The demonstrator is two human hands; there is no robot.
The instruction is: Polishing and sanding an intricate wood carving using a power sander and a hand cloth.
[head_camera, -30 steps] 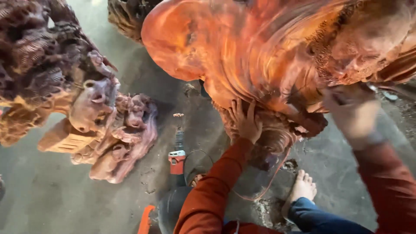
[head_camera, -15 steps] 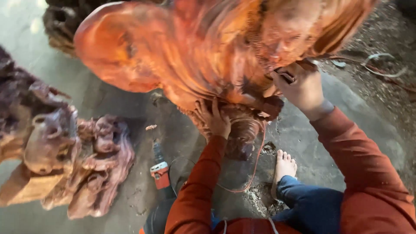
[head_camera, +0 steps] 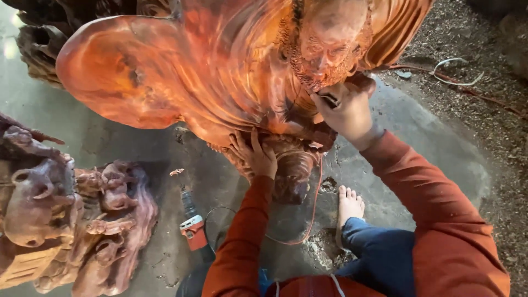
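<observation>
Your left hand (head_camera: 257, 155) lies flat, fingers spread, on the large glossy orange-red carved wooden statue (head_camera: 220, 71) (lower folds). Right hand (head_camera: 345, 110) pinches a small dark tool (head_camera: 330, 99) under its bearded face. No containers visible.

The large carved figure (head_camera: 209, 82) is wood, orange-red with swirling grain, smooth and glossy on its broad curved face and rougher in the finely cut beard. The smaller carving (head_camera: 82, 225) at the side is duller, brownish wood with a matt, knobbly surface. The floor (head_camera: 137, 143) is grey concrete, smooth and faintly shiny, with coarse sawdust toward 1 edge. The power tool (head_camera: 192, 228) has a red plastic body. Both sleeves (head_camera: 429, 209) are soft matt rust-coloured cloth.
</observation>
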